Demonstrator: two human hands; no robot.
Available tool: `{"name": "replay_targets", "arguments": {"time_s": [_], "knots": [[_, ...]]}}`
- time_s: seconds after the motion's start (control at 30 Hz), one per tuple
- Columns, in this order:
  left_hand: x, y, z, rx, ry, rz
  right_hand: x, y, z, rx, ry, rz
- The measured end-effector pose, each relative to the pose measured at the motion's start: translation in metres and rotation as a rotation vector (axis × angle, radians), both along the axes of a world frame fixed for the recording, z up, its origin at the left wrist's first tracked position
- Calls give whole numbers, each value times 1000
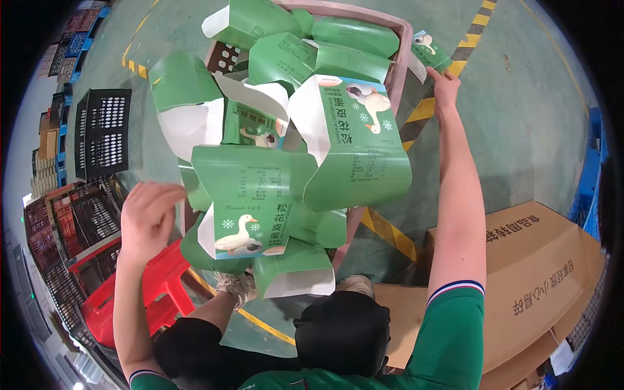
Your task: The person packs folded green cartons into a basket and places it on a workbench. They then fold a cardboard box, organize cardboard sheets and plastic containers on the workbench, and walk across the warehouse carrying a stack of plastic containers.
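Atop pink crate (398, 62): glossy green folded cartons (354, 140)

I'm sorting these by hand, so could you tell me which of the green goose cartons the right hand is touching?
The small green carton at the crate's far right edge, outside the pink rim; the right hand reaches its underside, while the others sit heaped inside the crate.

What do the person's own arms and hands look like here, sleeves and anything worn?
Both arms are bare from the upper arm down. Each ends in a short green sleeve whose cuff carries a white band edged with dark stripes; the left sleeve's cuff shows only at the frame's bottom. The left hand and right hand wear no gloves; no watch or rings are visible.
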State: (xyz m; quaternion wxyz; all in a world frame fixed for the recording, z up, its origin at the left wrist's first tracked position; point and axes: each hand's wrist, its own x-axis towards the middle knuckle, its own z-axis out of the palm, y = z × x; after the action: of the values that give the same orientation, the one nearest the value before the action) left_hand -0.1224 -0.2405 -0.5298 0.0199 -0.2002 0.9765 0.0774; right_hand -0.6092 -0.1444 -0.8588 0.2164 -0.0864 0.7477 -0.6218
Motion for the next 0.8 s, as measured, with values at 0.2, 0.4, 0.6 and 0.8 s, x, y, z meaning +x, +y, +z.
{"name": "replay_targets", "arguments": {"time_s": [0.2, 0.4, 0.6, 0.8], "knots": [[25, -21, -8, 362, 275, 576, -2, -3, -10, 23, -164, -13], [87, 9, -33, 921, 245, 1088, -7, -3, 25, 304, 281, 0], [114, 65, -29, 1655, 315, 1456, -20, -25, 32, 449, 385, 132], [99, 109, -46, 1952, 269, 1638, -5, -24, 38, 615, 416, 215]]}}
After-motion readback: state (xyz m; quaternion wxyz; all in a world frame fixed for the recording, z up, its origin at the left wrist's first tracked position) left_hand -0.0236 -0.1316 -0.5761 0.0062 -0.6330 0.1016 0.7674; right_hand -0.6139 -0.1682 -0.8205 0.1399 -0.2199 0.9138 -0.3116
